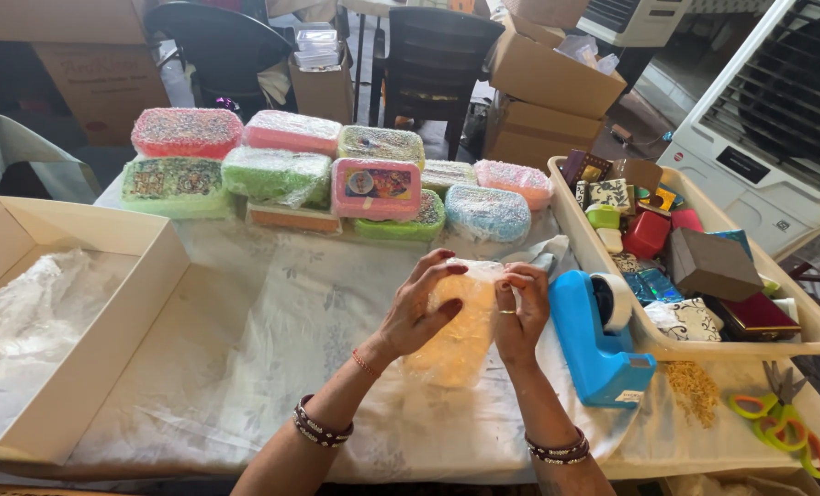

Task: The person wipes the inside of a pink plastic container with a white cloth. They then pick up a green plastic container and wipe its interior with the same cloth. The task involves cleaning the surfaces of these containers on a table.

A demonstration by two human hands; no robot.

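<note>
Beaded bracelets on both wrists at 6 o'clock, forearms reaching up over pale floral tablecloth [272, 321]. Left hand [416, 312] cupped around near side of bubble-wrapped orange packet [456, 335], fingers curled, thumb and forefinger pinching wrap at top edge. Right hand [520, 312], ring on one finger, pinching same top edge from 3 o'clock side, fingertips nearly meeting left's. Packet upright at table centre, pressed between both palms. Just beside right hand at 3 o'clock: blue tape dispenser [598, 354]. Further toward 3 o'clock: cream tray [796, 342] crowded with small boxes. Green-and-orange scissors [782, 422] at 4 o'clock. At 12 o'clock: stacked bubble-wrapped boxes [336, 174] in pink, green, blue. At 9 o'clock: open cardboard box [121, 321] lined with clear plastic.
</note>
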